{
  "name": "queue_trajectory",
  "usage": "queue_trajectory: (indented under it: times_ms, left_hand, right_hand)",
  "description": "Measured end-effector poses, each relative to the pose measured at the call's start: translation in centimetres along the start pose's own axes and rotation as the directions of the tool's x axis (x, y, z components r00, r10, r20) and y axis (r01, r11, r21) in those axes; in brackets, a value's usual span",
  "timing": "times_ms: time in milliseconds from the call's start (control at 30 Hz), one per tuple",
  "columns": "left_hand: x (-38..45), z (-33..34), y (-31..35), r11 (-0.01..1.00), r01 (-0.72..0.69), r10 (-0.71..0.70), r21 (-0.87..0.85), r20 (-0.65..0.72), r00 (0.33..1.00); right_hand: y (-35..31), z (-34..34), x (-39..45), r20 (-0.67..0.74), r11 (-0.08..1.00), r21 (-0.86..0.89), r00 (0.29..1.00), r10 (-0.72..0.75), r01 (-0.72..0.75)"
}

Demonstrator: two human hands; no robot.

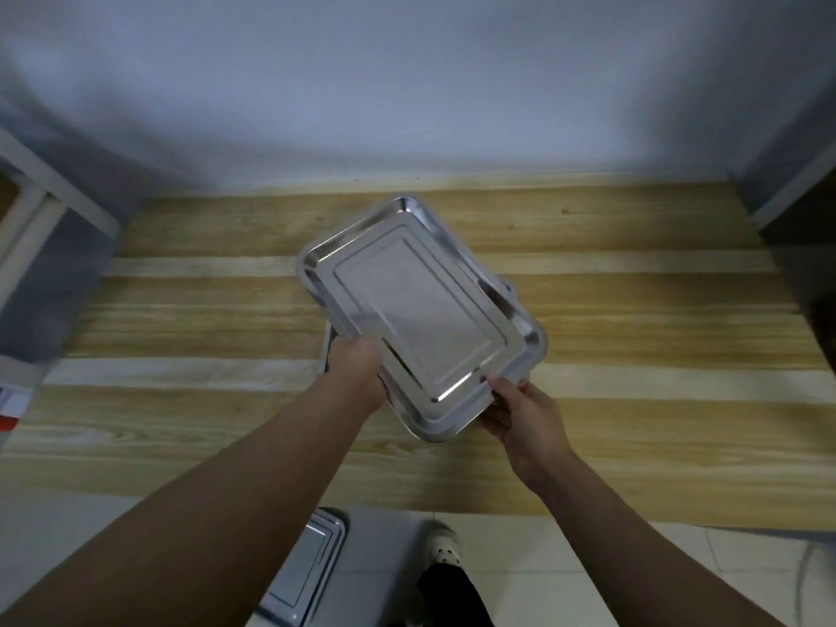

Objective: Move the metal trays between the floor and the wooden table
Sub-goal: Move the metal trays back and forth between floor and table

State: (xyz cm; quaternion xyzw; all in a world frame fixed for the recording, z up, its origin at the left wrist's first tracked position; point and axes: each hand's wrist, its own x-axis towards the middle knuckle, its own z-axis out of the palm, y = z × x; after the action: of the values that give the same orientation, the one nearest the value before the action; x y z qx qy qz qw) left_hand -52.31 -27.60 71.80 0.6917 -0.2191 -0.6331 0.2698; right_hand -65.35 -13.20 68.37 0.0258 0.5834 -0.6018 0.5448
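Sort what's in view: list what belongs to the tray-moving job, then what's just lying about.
Job: top metal tray, trays under it, floor trays, wooden table, left hand, right hand.

Lying about: white frame, red-and-white item, shoe.

You have two hands in view, your left hand (355, 362) and your right hand (520, 411). One wooden bench (633, 337) fills the middle. Above it are at least two metal trays: the top tray (416, 305), and the edge of a second tray (326, 350) beneath it. More trays (303, 572) lie on the floor (588, 563), their number unclear. One shoe (443, 543) shows.
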Motion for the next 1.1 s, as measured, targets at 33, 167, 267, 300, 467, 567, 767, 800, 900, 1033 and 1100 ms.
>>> queue_trajectory:
  times_ms: [33,167,267,300,467,567,767,800,900,1033,1100]
  left_hand:
    - [0.0,0.3,-0.2,0.999,0.029,-0.028,-0.039,0.023,0.999]
    - [-0.6,0.7,-0.4,0.994,0.098,-0.096,-0.052,0.046,0.994]
    - [0.3,-0.2,0.0,0.997,0.073,-0.070,-0.038,0.077,0.995]
    - [1.0,-0.8,0.2,0.998,0.048,-0.046,-0.041,0.061,0.997]
    - [3.5,-3.8,1.7,0.995,-0.049,0.037,-0.090,-0.124,0.992]
    - [3.8,-4.8,1.8,0.995,-0.099,0.102,0.030,-0.128,0.987]
    - [3.7,-5.8,0.6,0.982,-0.049,0.069,0.181,-0.103,0.992]
    - [3.9,-5.8,0.2,0.975,-0.048,0.077,0.215,-0.127,0.989]
    - [4.6,-5.8,-0.9,0.947,-0.087,0.149,0.308,-0.183,0.972]
    - [5.4,-6.3,-1.4,0.856,-0.203,0.332,0.475,-0.206,0.920]
    - [5.6,-6.6,-1.2,0.769,-0.238,0.408,0.594,-0.170,0.897]
  right_hand:
    - [-0.1,0.2,0.3,-0.004,1.000,0.010,1.000,-0.005,0.005]
    - [-1.2,0.8,1.9,-0.127,0.996,-0.056,0.988,-0.083,0.076]
    - [-2.2,0.4,3.3,-0.226,0.982,-0.155,0.964,-0.138,0.104]
    - [-2.5,0.1,3.8,-0.254,0.977,-0.188,0.956,-0.150,0.104]
    - [-4.1,-1.2,5.3,-0.298,0.933,-0.343,0.929,-0.218,0.109]
    - [-4.7,-1.0,5.4,-0.241,0.888,-0.442,0.937,-0.254,0.127]
    - [-4.4,-0.4,5.7,-0.277,0.809,-0.552,0.871,-0.407,0.202]
    - [-4.1,-0.4,5.9,-0.285,0.795,-0.572,0.860,-0.424,0.202]
    - [-3.1,-0.6,6.2,-0.264,0.725,-0.665,0.851,-0.455,0.181]
    - [-2.5,-0.9,6.7,-0.206,0.588,-0.789,0.825,-0.527,0.179]
    - [-2.4,-1.0,7.1,-0.184,0.553,-0.813,0.822,-0.539,0.181]
